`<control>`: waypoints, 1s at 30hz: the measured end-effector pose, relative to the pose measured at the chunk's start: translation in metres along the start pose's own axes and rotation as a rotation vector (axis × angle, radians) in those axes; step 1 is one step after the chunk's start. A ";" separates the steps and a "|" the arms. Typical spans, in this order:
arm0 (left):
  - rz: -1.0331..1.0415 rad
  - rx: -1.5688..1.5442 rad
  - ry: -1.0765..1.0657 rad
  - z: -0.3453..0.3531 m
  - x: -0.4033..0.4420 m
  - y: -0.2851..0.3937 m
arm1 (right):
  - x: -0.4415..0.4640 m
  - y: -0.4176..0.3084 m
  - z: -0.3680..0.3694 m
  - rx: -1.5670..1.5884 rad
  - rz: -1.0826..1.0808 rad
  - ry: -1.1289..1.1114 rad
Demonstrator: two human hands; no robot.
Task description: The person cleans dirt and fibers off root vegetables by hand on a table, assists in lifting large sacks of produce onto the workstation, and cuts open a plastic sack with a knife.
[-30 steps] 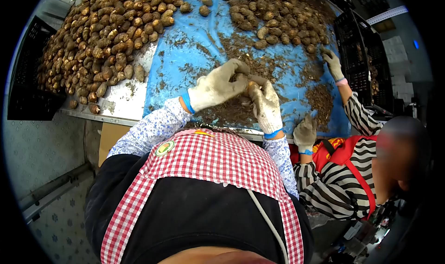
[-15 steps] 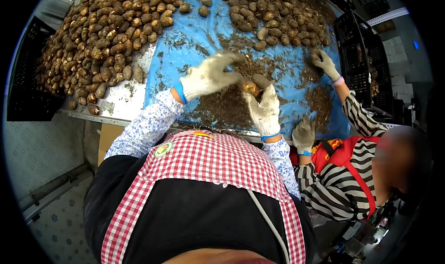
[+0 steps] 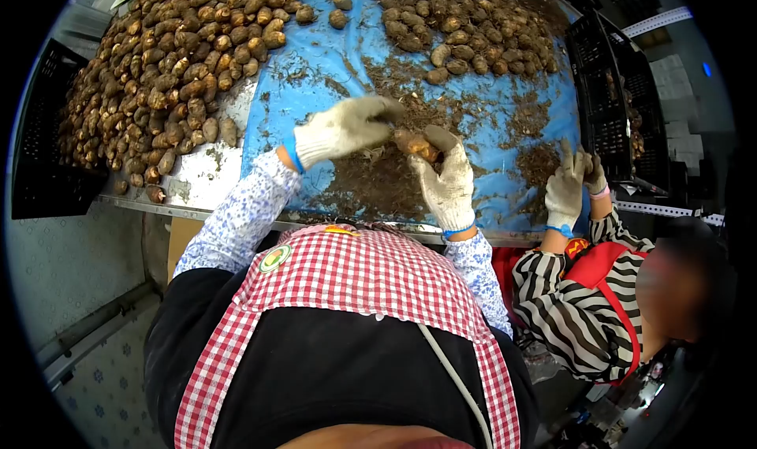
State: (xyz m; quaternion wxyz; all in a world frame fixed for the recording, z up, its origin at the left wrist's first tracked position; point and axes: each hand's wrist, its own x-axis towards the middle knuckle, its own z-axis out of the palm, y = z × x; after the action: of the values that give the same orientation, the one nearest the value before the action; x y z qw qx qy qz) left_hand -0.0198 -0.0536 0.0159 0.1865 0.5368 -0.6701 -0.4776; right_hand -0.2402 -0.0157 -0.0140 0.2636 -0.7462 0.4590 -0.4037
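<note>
In the head view my right hand (image 3: 448, 187), in a white knitted glove, grips a brown taro (image 3: 415, 145) between thumb and fingers. The taro shows an orange-brown patch of skin. My left hand (image 3: 348, 128), also gloved, is just left of it, fingers stretched out and slightly apart from the taro, with nothing visible in them. Under both hands lies dark loose dirt with root fibres (image 3: 374, 185) on the blue plastic sheet (image 3: 276, 122).
A large heap of cleaner taros (image 3: 169, 63) lies at left beside a black crate (image 3: 47, 134). Hairier, dirtier taros (image 3: 481, 23) are piled at the back. At right, a co-worker in striped sleeves (image 3: 552, 291) has gloved hands (image 3: 564, 193) near black crates (image 3: 607, 94).
My left hand has shifted slightly left and down, away from the taro. The right hand still grips it. The co-worker's two hands have come together at the sheet's right edge.
</note>
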 end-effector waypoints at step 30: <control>-0.051 -0.832 0.035 0.026 -0.015 -0.022 | -0.003 -0.002 0.004 0.017 -0.166 -0.036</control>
State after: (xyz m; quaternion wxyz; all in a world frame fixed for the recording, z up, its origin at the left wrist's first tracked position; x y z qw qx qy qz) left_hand -0.0228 -0.0279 -0.0113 0.3870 0.4402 -0.4033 -0.7027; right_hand -0.2369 -0.0122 -0.0158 0.2437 -0.7866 0.3874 -0.4145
